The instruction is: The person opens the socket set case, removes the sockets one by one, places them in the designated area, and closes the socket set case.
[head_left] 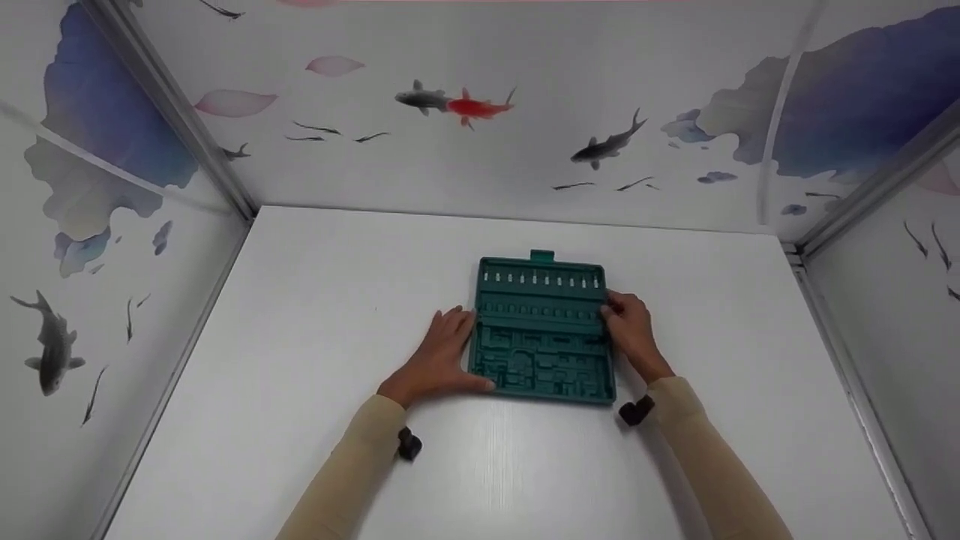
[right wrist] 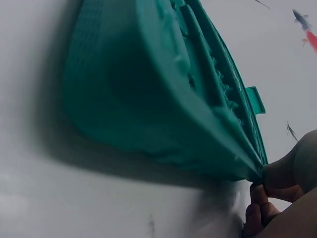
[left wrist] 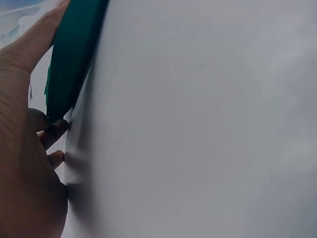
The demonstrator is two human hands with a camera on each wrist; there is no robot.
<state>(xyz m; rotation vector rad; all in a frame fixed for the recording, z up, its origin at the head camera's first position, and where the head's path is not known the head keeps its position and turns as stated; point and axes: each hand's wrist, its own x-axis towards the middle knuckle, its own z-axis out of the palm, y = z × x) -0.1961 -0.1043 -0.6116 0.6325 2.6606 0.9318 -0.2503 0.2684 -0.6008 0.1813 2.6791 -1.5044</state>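
Note:
A green plastic tool case (head_left: 541, 328) lies with its moulded inside facing up on the white table. Along its far side runs a row of small silver bits (head_left: 535, 278), while the moulded slots nearer me hold none. My left hand (head_left: 435, 360) spans the near left corner, its fingers fairly straight against the left side and its thumb on the front rim. At the right side, my right hand (head_left: 634, 330) pinches the case's edge between thumb and fingers. In the right wrist view, a shadow falls beneath the green case wall (right wrist: 129, 99).
The white table (head_left: 300, 315) extends around the case. White panels (head_left: 487, 172) printed with fish and petals stand at the back and both sides, joined by grey metal frame strips (head_left: 180, 120). A small black camera (head_left: 636, 411) sits at my right wrist, another (head_left: 409, 444) at my left.

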